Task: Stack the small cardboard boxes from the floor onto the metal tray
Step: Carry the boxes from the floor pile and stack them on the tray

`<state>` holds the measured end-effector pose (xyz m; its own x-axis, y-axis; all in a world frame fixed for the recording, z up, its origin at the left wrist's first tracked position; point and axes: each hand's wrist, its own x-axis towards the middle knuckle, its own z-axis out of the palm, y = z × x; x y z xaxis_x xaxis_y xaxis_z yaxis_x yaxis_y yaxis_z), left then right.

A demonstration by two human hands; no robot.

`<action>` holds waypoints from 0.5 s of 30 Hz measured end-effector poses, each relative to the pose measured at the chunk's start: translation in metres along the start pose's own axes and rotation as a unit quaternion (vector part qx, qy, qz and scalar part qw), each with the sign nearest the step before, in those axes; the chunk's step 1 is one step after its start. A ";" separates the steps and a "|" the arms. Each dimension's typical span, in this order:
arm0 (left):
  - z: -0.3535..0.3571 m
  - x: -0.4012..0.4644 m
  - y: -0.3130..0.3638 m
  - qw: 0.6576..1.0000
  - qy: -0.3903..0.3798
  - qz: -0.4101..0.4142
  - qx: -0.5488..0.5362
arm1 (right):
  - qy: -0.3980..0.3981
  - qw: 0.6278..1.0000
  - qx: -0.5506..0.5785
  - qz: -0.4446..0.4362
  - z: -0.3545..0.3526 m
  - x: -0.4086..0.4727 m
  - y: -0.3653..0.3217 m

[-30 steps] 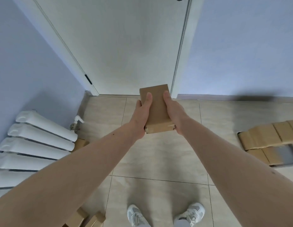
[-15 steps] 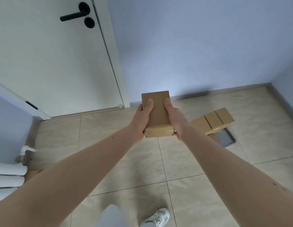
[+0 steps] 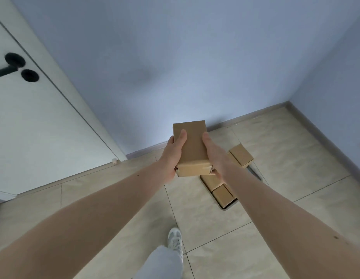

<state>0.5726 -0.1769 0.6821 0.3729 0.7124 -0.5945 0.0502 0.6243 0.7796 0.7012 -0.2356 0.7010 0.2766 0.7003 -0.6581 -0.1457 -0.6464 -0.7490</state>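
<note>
Both hands (image 3: 173,156) (image 3: 216,156) clasp box (image 3: 190,146), arms outstretched.

The right hand (image 3: 214,156) and its forearm are covering most of the grey metal tray (image 3: 228,206) and part of the small brown cardboard boxes (image 3: 241,155) on it. The black door handle (image 3: 8,68) is being cut by the left edge. The white sneaker (image 3: 175,238) is looking blurred.
</note>
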 end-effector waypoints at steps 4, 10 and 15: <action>0.042 0.039 0.027 1.000 -0.019 -0.009 0.019 | 0.026 1.000 0.011 0.006 -0.042 0.032 -0.027; 0.110 0.080 0.054 0.999 -0.034 -0.016 0.038 | 0.039 0.999 0.021 0.016 -0.109 0.065 -0.056; 0.174 0.106 0.053 1.000 0.000 -0.016 0.001 | 0.012 1.000 0.007 0.010 -0.174 0.090 -0.069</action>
<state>0.7760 -0.1238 0.6946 0.3717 0.6917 -0.6192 0.0647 0.6461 0.7605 0.9019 -0.1804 0.7068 0.2954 0.6794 -0.6717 -0.1651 -0.6562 -0.7363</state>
